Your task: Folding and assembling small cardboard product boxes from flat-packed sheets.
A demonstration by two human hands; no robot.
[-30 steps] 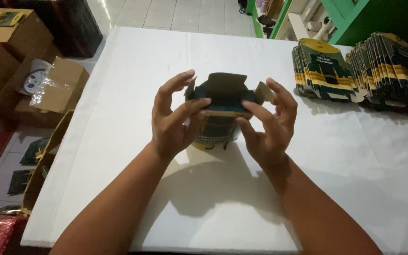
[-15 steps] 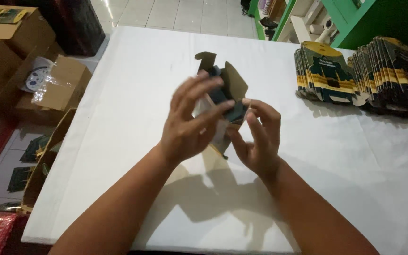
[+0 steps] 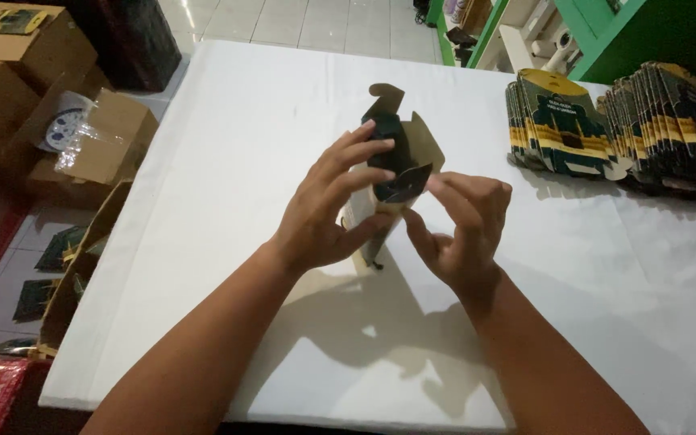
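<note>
Both hands have turned the dark carton [image 3: 396, 165] more upright since 0.5 s ago. Left hand [image 3: 328, 211] grips its side; right hand [image 3: 461, 225] pinches a flap above the counter [image 3: 606, 266].

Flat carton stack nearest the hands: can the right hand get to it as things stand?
Probably yes, once freed. The right hand and left hand both grip the half-folded carton. Between it and the flat carton stack lies only bare white table.

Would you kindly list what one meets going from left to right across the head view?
Brown cardboard boxes → left hand → right hand → near stack of flat printed cartons → far stack of flat cartons.
</note>
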